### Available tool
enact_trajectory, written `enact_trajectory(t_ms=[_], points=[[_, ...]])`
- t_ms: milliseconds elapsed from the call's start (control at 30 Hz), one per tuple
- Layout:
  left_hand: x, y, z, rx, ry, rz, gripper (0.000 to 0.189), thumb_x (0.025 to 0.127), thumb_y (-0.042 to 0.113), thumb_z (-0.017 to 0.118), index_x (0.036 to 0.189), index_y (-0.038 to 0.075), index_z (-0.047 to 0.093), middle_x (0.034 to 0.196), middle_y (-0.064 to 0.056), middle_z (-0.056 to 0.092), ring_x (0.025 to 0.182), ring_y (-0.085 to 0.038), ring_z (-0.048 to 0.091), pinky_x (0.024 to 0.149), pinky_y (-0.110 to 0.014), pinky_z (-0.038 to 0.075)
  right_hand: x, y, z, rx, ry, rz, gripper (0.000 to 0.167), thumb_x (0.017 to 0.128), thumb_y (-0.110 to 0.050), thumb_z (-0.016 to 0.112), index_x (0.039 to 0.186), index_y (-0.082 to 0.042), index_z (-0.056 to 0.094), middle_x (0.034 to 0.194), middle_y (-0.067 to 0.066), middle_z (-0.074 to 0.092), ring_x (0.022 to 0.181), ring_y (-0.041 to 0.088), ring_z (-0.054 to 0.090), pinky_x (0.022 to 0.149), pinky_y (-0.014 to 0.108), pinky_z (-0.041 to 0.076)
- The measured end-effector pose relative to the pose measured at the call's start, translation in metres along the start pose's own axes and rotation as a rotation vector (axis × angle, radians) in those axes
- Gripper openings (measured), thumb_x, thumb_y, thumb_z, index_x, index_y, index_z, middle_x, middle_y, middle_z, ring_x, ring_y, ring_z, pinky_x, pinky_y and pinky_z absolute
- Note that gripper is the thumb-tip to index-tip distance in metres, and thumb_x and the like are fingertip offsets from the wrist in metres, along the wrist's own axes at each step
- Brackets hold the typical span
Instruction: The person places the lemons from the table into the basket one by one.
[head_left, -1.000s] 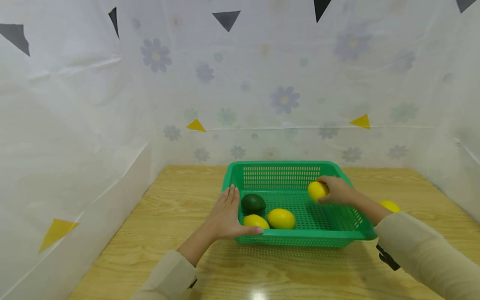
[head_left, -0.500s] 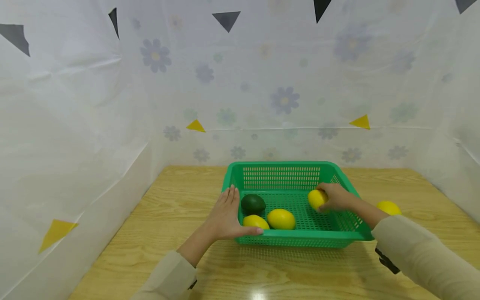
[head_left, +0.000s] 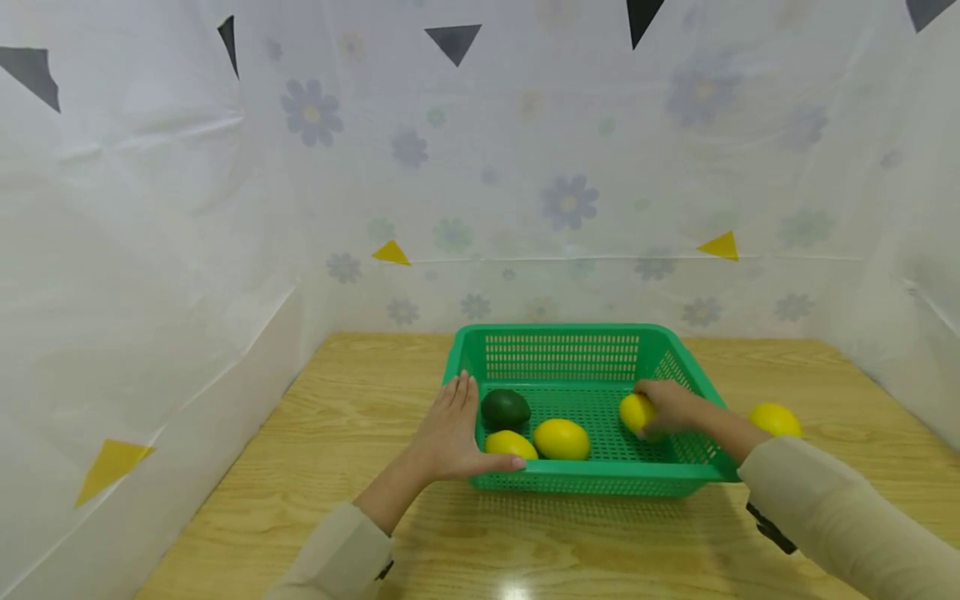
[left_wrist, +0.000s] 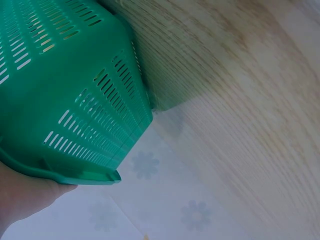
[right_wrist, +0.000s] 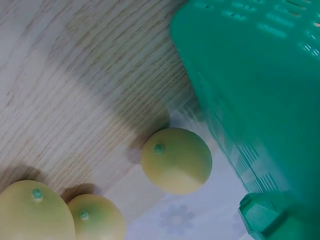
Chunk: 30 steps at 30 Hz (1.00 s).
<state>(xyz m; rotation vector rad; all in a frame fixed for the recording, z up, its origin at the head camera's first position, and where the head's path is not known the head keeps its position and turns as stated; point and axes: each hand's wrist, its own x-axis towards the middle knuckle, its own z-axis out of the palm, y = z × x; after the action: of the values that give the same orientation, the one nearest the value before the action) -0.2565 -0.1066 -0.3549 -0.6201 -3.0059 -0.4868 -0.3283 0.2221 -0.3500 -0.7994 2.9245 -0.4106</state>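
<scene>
A green plastic basket (head_left: 585, 468) with slotted sides stands on the wooden table. In its left part lie a dark green avocado (head_left: 506, 409) and two lemons, one (head_left: 562, 439) near the front wall and one (head_left: 512, 445) in the front left corner. My left hand (head_left: 450, 437) lies over the basket's left front corner, fingers straight along the side and thumb across the front rim. Inside the right half, my right hand (head_left: 669, 407) grips another lemon (head_left: 636, 414) low near the basket floor. The right wrist view shows the basket's outer wall; the held lemon is out of sight there.
Right of the basket, one lemon (head_left: 776, 420) shows behind my right forearm. The right wrist view has three yellow fruits with green nubs on the table, one (right_wrist: 176, 160) closest to the basket. White flowered sheeting (head_left: 570, 200) walls the table's back and sides.
My right hand has lowered the lemon toward the basket floor. The left hand keeps its place on the corner.
</scene>
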Motion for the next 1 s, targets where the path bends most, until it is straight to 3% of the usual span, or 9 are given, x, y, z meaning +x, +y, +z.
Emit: enact_trajectory(t_ms=[467,1000], points=[[0.0,0.001,0.0,-0.005,-0.001,-0.007,0.129,0.065,0.091,0.035,0.148,-0.003,0.006,0.155,-0.019,0.0,0.145,-0.031,0.002,0.118,-0.046,0.006,-0.001,-0.004,0.003,-0.023,-0.053,0.037,0.061,0.072,-0.01,0.077,0.117,0.017,0.045,0.094,0.022,0.057,0.079,0.027,0.055,0.064,0.036,0.049],[-0.001,0.0,0.0,-0.005,0.003,0.004,0.133,0.06,0.096,0.026,0.148,-0.003,0.006,0.155,-0.019,0.0,0.145,-0.032,0.002,0.118,-0.047,0.007,-0.001,-0.012,-0.001,-0.03,-0.077,0.038,0.064,0.076,-0.015,0.075,0.121,0.019,0.047,0.111,0.032,0.057,0.093,0.037,0.059,0.072,0.04,0.052]])
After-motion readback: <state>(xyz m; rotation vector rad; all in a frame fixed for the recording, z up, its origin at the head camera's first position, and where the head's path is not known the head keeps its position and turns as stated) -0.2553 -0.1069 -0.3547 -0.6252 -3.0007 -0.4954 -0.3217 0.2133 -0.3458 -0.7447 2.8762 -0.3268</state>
